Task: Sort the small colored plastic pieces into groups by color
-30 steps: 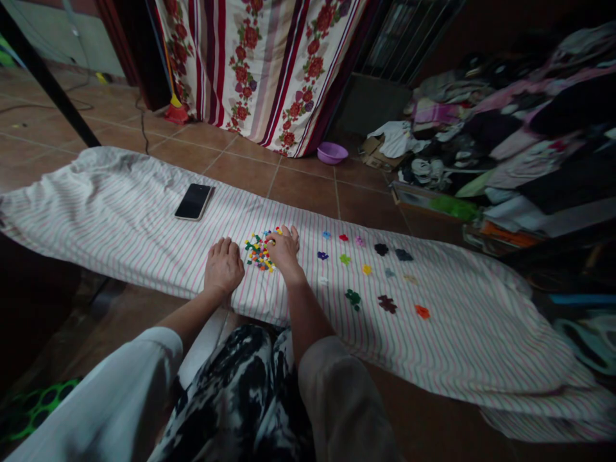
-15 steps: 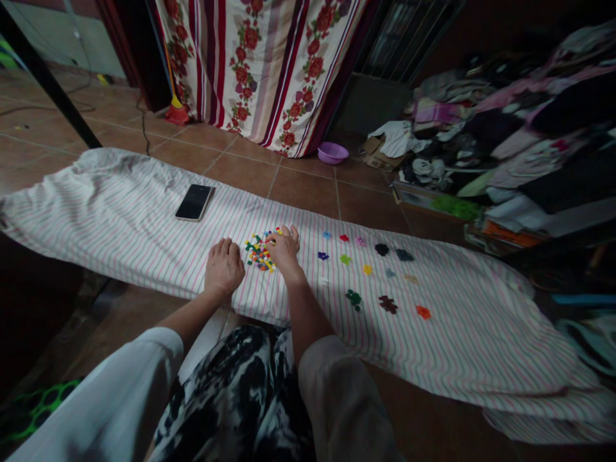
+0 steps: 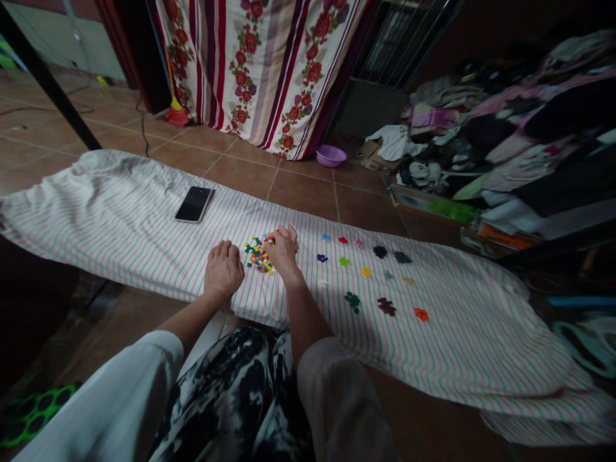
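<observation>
A mixed pile of tiny coloured pieces (image 3: pixel 258 256) lies on the striped cloth (image 3: pixel 433 346) between my hands. My left hand (image 3: pixel 224 267) rests palm down on the cloth, just left of the pile, with nothing in it. Over the pile's right side, my right hand (image 3: pixel 283 249) has its thumb and forefinger pinched together at the pieces. Whatever is between those fingertips is too small to make out. Sorted by colour to the right are small heaps, among them dark green pieces (image 3: pixel 353 301), brown pieces (image 3: pixel 387 307), orange pieces (image 3: pixel 421 314) and black pieces (image 3: pixel 380 251).
A phone (image 3: pixel 194 204) lies on the cloth, beyond my left hand. Past the far edge, a purple basin (image 3: pixel 331 156) stands on the tiled floor before a floral curtain (image 3: pixel 250 70). Heaped clothes (image 3: pixel 520 128) fill the right side.
My right hand has shifted slightly, its fingers drawn in closer over the pile. The left hand stays put. The view has tilted a little.
</observation>
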Available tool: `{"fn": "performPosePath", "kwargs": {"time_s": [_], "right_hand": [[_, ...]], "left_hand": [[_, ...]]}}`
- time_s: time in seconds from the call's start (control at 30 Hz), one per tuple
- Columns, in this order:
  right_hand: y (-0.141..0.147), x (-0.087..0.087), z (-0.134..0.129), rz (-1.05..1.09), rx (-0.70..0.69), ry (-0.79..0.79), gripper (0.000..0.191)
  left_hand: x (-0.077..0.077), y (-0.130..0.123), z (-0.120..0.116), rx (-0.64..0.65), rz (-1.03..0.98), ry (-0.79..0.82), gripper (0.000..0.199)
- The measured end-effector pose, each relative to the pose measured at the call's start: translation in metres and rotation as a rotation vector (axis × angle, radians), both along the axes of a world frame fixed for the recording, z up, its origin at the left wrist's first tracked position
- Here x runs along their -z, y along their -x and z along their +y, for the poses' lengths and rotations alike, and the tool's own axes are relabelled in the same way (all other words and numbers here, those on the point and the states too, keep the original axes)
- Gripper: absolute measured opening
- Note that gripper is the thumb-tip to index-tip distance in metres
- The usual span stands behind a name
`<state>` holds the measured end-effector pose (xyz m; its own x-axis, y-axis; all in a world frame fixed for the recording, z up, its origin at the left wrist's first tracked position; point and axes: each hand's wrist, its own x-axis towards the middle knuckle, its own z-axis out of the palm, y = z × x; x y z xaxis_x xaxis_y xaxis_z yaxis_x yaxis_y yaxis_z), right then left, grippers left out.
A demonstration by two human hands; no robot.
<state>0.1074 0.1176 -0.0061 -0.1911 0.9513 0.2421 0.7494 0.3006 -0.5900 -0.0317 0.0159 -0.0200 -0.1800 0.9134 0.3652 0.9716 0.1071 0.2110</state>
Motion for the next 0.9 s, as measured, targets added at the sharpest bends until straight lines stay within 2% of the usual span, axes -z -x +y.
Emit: {"fn": "performPosePath", "kwargs": {"time_s": [0.23,0.67,0.9], "right_hand": [[-0.001,-0.007,0.000,0.108,-0.062,-0.124,0.009],[-0.014,-0.016,0.001,0.312,-0.030,-0.040,0.016],[-0.020,-0.011,0.000,0.474,-0.034,0.078,0.027]], "left_hand": [[0.000,0.000,0.000,0.011,-0.027,-0.021,0.031],[-0.001,0.000,-0.001,0.006,-0.029,-0.015,0.031],[-0.003,-0.001,-0.001,0.016,-0.054,-0.016,0.029]]}}
